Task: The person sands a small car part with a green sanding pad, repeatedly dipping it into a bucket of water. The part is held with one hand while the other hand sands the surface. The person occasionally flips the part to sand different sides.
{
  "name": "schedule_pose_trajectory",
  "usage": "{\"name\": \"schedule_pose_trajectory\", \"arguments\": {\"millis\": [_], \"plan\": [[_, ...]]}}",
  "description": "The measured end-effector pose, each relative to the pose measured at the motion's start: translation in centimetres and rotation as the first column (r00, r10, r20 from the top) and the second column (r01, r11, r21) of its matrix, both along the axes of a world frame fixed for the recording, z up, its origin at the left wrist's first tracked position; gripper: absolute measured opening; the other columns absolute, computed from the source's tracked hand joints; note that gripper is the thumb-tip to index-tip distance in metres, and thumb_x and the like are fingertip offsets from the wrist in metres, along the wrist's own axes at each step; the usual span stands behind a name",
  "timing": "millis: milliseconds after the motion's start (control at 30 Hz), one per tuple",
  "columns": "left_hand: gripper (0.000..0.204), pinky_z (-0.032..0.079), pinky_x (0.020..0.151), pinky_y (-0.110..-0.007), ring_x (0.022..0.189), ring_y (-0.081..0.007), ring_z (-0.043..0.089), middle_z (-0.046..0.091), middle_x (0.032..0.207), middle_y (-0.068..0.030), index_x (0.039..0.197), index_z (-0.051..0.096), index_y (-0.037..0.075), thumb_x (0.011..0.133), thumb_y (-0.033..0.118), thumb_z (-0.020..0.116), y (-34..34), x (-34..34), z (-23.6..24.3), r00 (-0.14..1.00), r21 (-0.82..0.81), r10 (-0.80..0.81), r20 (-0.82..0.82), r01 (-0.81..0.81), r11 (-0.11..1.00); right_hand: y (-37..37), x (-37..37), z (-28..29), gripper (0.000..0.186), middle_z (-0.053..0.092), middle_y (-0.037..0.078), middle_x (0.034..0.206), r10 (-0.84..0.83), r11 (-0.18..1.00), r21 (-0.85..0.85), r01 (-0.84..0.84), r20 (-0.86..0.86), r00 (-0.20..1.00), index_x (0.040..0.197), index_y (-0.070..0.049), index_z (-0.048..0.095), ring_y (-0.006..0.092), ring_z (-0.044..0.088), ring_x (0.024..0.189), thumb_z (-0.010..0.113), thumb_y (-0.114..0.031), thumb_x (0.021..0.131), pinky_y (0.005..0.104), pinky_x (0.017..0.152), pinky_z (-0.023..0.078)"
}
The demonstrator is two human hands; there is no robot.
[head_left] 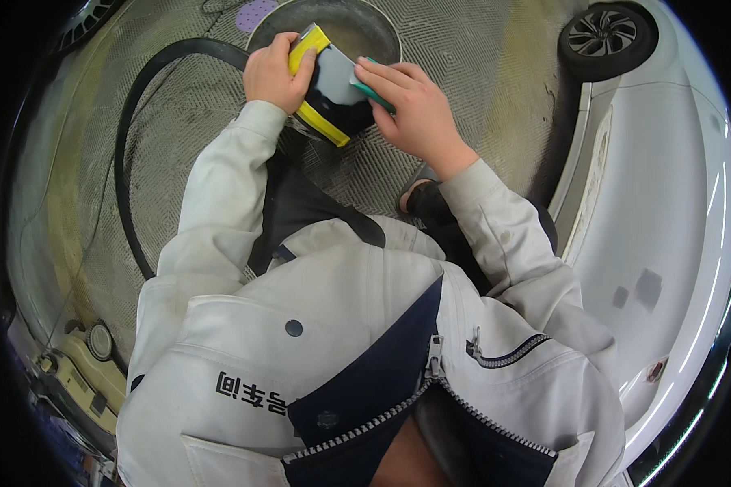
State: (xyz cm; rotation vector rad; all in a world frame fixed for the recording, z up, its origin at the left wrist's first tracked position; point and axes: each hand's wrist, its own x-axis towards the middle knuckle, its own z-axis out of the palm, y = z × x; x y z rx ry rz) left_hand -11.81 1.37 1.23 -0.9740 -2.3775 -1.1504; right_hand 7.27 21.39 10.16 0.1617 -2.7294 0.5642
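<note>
A dark, curved panel piece [353, 116] is tilted in front of me, with a light grey patch [335, 77] across its middle. Yellow tape [323, 124] runs along its left side and edge. My left hand [272, 75] is closed on the taped end, the thumb lying on the tape. In my right hand [418, 109] is a thin green pad [374, 91], pressed by the fingers against the right side of the grey patch. Part of the pad is hidden under those fingers, and the panel's underside does not show.
Behind the panel stands a wide round tub [390, 28], with a purple perforated disc [256, 15] beside it. A black hose [124, 138] curves along the left. A white car [650, 203] with a dark wheel [607, 40] borders the right. Yellowish wheeled equipment [85, 373] sits lower left.
</note>
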Motion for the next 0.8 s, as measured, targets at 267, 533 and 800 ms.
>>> {"name": "schedule_pose_trajectory", "arguments": {"millis": [267, 533, 800], "plan": [[0.043, 0.057, 0.093, -0.054, 0.098, -0.0435, 0.077, 0.083, 0.105, -0.0178, 0.128, 0.073, 0.007, 0.107, 0.045, 0.076, -0.1, 0.0, 0.0, 1.000, -0.019, 0.004, 0.027, -0.003, 1.000, 4.0, 7.9, -2.2, 0.058, 0.077, 0.000, 0.155, -0.183, 0.978, -0.073, 0.194, 0.135, 0.974, 0.147, -0.017, 0.079, 0.0315, 0.074, 0.127, 0.078, -0.009, 0.089, 0.0426, 0.109, 0.063], [0.043, 0.056, 0.095, -0.055, 0.102, -0.0453, 0.076, 0.083, 0.107, -0.0194, 0.131, 0.073, 0.006, 0.109, 0.044, 0.072, -0.3, 0.0, 0.0, 0.999, -0.050, 0.019, 0.043, -0.017, 0.999, 5.0, 8.6, -2.7, 0.052, 0.079, 0.013, 0.151, -0.224, 0.916, -0.340, 0.211, 0.001, 0.975, 0.147, -0.013, 0.079, 0.0350, 0.075, 0.130, 0.077, -0.008, 0.096, 0.0464, 0.114, 0.059], [0.043, 0.057, 0.093, -0.055, 0.102, -0.0453, 0.076, 0.083, 0.107, -0.0192, 0.131, 0.073, 0.007, 0.109, 0.044, 0.073, -0.4, 0.1, 0.2, 0.999, -0.042, 0.017, 0.044, -0.015, 0.999, 1.9, 4.3, -2.4, 0.062, 0.076, 0.000, 0.156, -0.054, 0.996, -0.072, 0.045, -0.128, 0.990, 0.149, -0.015, 0.078, 0.0316, 0.073, 0.126, 0.078, -0.005, 0.088, 0.0424, 0.109, 0.062]]}}
